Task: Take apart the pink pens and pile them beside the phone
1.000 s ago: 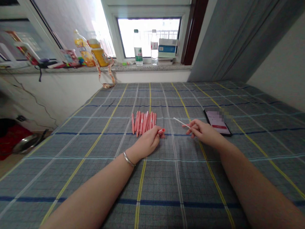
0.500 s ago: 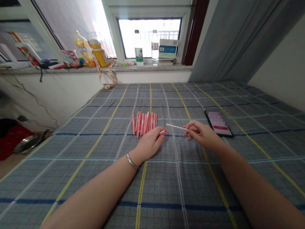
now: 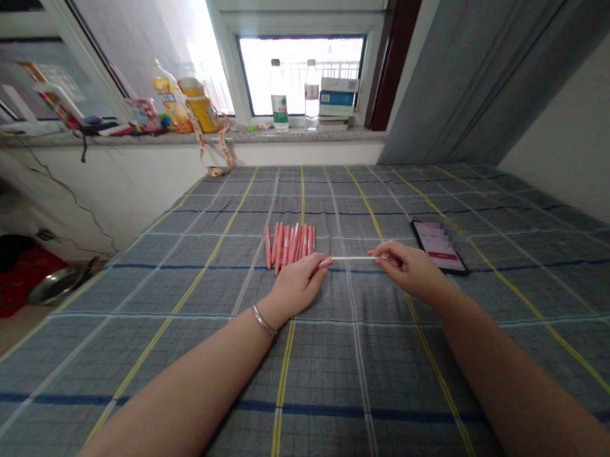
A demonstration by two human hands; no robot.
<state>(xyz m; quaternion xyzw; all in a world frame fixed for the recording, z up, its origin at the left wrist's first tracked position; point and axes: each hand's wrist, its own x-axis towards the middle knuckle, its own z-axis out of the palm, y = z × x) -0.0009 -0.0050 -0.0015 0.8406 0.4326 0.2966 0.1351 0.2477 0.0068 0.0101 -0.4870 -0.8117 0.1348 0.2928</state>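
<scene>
white rod (image 3: 354, 258) in right fingers (image 3: 388, 249) reaches pink tube (image 3: 326, 262) in left fingers (image 3: 318, 277)

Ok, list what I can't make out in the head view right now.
All in the head view:
Pink tube: mostly hidden by the left hand.
White stick: right end covered by the right hand; whether its left tip is inside the tube is too small to tell.
Phone screen: partly pixelated, text too small.
</scene>
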